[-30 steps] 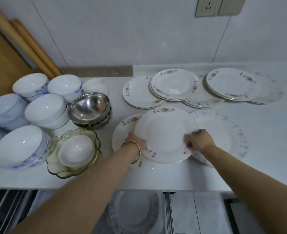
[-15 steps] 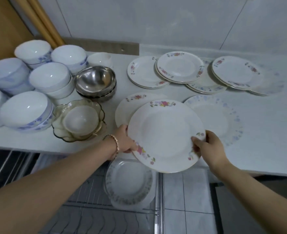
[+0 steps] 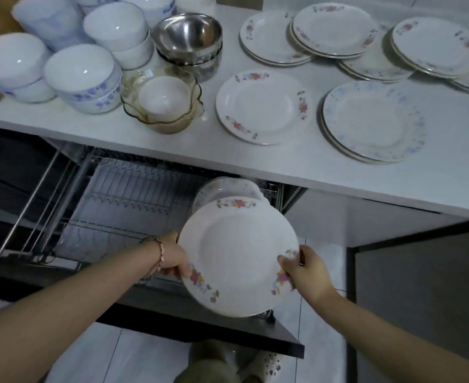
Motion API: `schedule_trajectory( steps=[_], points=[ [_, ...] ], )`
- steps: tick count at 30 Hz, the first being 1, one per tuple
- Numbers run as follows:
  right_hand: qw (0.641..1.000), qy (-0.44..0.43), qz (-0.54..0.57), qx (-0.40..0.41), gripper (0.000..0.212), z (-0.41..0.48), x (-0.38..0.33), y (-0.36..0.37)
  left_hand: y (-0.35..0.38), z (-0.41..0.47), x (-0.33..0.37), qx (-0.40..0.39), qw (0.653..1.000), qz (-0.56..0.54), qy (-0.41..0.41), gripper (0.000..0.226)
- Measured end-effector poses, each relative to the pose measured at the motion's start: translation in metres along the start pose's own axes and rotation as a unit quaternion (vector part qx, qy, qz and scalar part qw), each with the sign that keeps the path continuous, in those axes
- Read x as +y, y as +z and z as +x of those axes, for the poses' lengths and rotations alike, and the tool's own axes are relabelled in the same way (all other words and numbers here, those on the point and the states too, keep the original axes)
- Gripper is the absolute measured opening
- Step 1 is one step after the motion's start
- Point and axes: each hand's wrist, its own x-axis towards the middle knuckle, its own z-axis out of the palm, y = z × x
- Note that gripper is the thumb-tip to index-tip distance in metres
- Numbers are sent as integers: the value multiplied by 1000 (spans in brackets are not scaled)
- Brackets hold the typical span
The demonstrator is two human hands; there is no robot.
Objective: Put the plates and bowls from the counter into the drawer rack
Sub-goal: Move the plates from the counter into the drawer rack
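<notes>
You have brought the round, glossy white plate with pink flower sprigs on its rim [image 3: 238, 258] down from the smooth white counter [image 3: 283, 167], where it hung at the edge half a second ago, to the open drawer below. Your left hand [image 3: 174, 257], a thin metallic bracelet [image 3: 160, 250] at its wrist, grips the plate's left rim with fingers curled beneath it. Your right hand [image 3: 307, 269] pinches the right rim, thumb on the glazed face.

The plate is tilted, face toward you, over the right end of the chrome wire drawer rack [image 3: 134, 194]. You cannot tell whether its lower edge touches the wires. Just behind it a pale plate with a faint grey border [image 3: 227, 187] stands on edge in the rack.

On the counter a matching flowered plate [image 3: 261, 106] lies flat, and beside it is a short stack of plates with a faint blue border [image 3: 371, 120]. More flowered plates [image 3: 335, 29] overlap along the back.

To the left sit a scalloped amber glass bowl [image 3: 134, 109] holding a small smooth white bowl [image 3: 163, 95], nested brushed steel bowls [image 3: 189, 34], and stacks of rounded white bowls with blue flower bands [image 3: 81, 70].
</notes>
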Motion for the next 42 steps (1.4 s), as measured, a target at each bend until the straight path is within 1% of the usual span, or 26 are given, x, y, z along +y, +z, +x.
schedule_trajectory(
  steps=[2,3,4,5,6,9,11,14,16,18,21,23,25,29,32,34,36,39,42],
  points=[
    [1000,28,-3,3,20,16,12,25,1,22,-14,23,999,-16,-21,30],
    [999,43,-7,6,21,26,17,37,1,35,-20,31,999,-22,-26,28],
    [998,58,-11,6,17,36,21,49,0,48,-24,33,999,-26,-27,33],
    [997,74,-12,5,12,47,25,61,-1,63,-27,35,998,-28,-32,43],
    [996,90,-13,7,13,59,29,72,-3,76,-28,40,998,-24,-34,50],
    [991,134,0,21,17,98,39,100,-10,115,-22,55,998,6,-26,57],
    [987,155,6,39,20,124,39,113,-15,141,-14,66,997,20,-16,55],
    [981,175,7,83,26,159,37,123,-20,175,-2,79,996,31,-9,42],
    [979,174,-4,105,28,180,35,126,-21,197,5,96,995,30,-14,39],
    [977,170,-10,126,28,197,32,128,-20,215,11,105,994,25,-19,42],
    [974,160,-14,158,28,214,33,131,-18,233,19,115,993,22,-18,50],
    [972,162,-13,170,28,219,33,133,-17,241,25,121,992,31,-16,59],
    [971,160,-27,178,29,223,39,136,-16,247,26,127,991,40,-15,62],
    [967,169,-21,190,30,225,43,147,-17,253,21,140,985,102,9,55],
    [962,189,2,195,29,226,44,145,-16,253,23,115,992,54,10,57],
    [962,194,1,189,29,225,47,142,-14,251,26,113,993,34,13,57],
    [961,195,8,198,29,223,51,140,-10,251,25,110,994,12,19,50],
    [961,198,18,195,30,220,57,140,-3,252,23,103,994,15,30,43],
    [963,196,-1,186,30,219,60,143,-1,255,18,105,993,28,35,49]
  ],
)
